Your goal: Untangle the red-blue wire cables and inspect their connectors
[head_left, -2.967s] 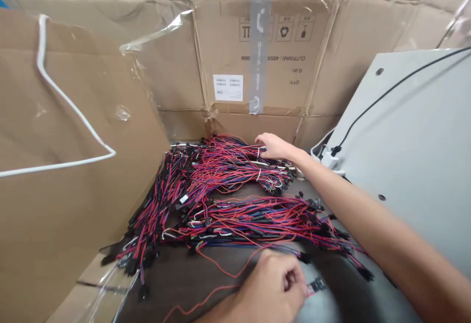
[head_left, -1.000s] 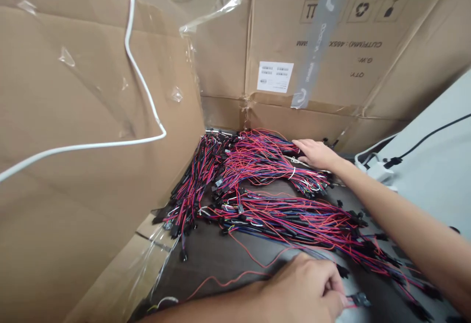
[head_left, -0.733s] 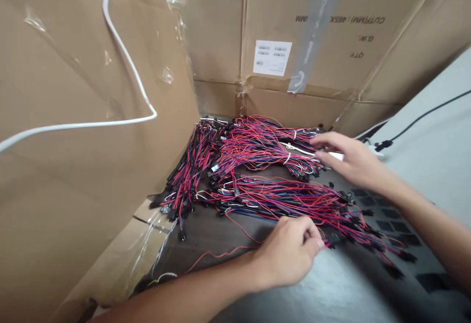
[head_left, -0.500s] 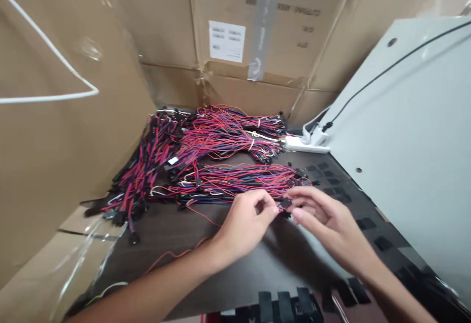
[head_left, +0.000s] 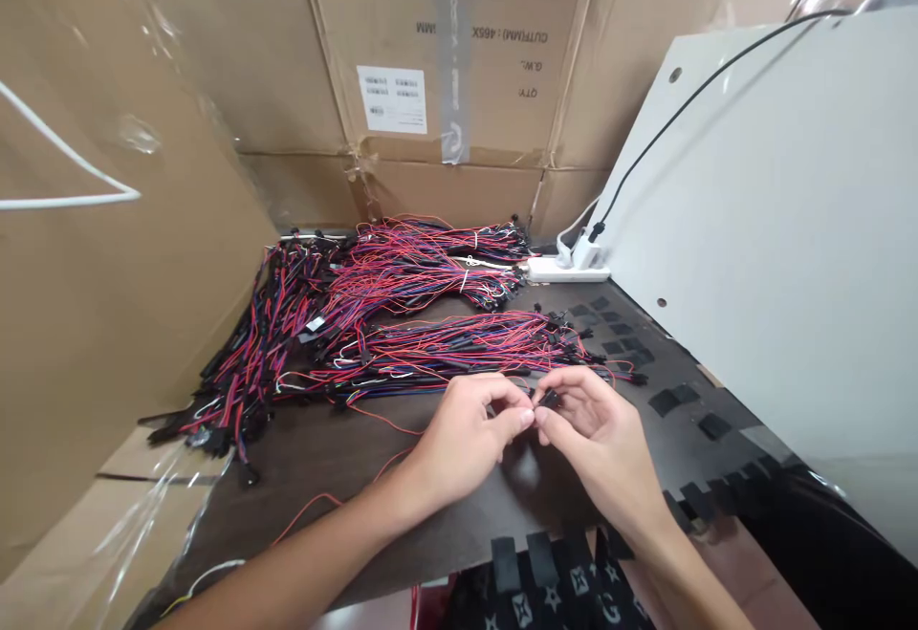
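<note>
1. A small black plastic connector (head_left: 550,400) sits between the fingertips of both hands, just above the dark tabletop and near the front of the wires (the fingers hide most of it).
2. The left hand (head_left: 459,441) is curled, its thumb and forefinger pinching the connector from the left.
3. The right hand (head_left: 594,429) is also closed in a pinch, gripping the connector from the right.
4. Long thin red, blue and black wires with black connector ends lie in three bundles on the dark tabletop (head_left: 516,506): a loose one (head_left: 459,348) just beyond the hands, a tied one (head_left: 423,262) at the far side, and a dense heap (head_left: 251,353) on the left.
5. A brown corrugated cardboard carton (head_left: 445,66), opened out and wrapped in clear plastic film, stands along the far and left sides, with the wires lying against its base.
6. A white power strip (head_left: 566,270) lies at the far right, beside a pale grey metal panel (head_left: 753,209).
</note>
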Motion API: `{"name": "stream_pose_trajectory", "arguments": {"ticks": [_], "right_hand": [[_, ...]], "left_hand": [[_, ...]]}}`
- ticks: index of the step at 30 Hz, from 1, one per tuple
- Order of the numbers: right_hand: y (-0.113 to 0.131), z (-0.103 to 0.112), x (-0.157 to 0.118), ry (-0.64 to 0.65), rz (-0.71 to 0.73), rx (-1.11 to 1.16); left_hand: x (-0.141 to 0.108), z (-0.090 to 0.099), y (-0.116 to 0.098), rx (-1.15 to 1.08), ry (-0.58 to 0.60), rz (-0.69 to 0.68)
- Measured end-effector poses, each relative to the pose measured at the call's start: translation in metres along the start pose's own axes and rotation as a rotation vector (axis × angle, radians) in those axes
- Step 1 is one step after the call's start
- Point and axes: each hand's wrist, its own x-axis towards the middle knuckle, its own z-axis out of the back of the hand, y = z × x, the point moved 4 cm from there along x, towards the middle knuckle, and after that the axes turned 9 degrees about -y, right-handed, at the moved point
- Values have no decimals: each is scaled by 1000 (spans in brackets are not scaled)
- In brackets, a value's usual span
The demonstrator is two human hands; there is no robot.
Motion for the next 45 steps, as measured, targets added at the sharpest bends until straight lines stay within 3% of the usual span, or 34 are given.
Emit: {"name": "stream_pose_trajectory", "arguments": {"ticks": [5, 11, 24, 33, 45], "right_hand": [[1, 1, -2, -26, -23, -39], [6, 1, -5, -8, 26, -178], [-1, 0, -3, 181, 55, -424], [5, 5, 4, 10, -8, -101], [5, 1, 6, 75, -15, -122]], "left_hand": [[-2, 2, -3, 164, -59, -112], [-8, 0, -3, 355, -35, -263], [-8, -1, 1, 565, 73, -216], [4, 9, -6, 195, 193, -14], [7, 10, 1, 53, 40, 67]]}}
